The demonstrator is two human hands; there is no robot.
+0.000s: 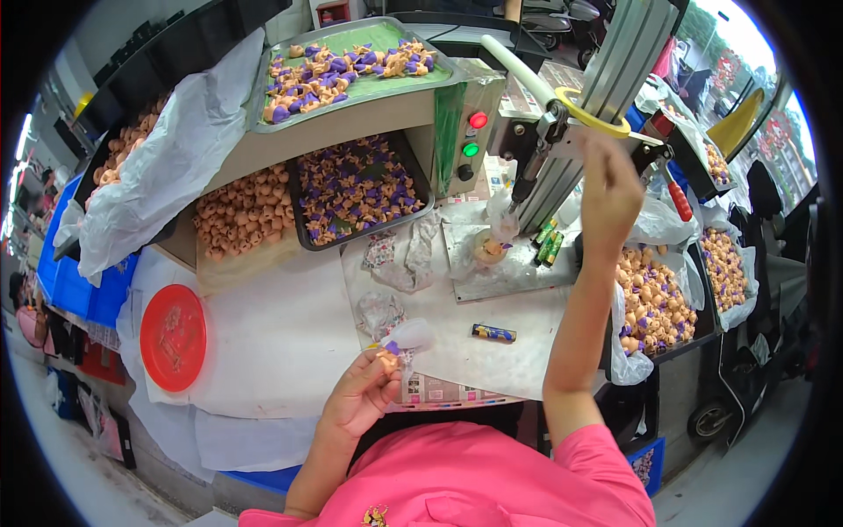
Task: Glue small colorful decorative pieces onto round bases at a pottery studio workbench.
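Overhead, a paper-covered workbench carries trays of small orange-and-purple toy figures beside a metal press machine. Left hand pinches one small orange-and-purple figure near the chest; right hand, fingers curled, grips the machine's lever.

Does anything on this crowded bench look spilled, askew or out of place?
Nothing looks spilled. The small toy pieces sit inside their black trays. Only a dark blue cylindrical lighter lies loose on the white-covered table, among crumpled clear plastic bags.
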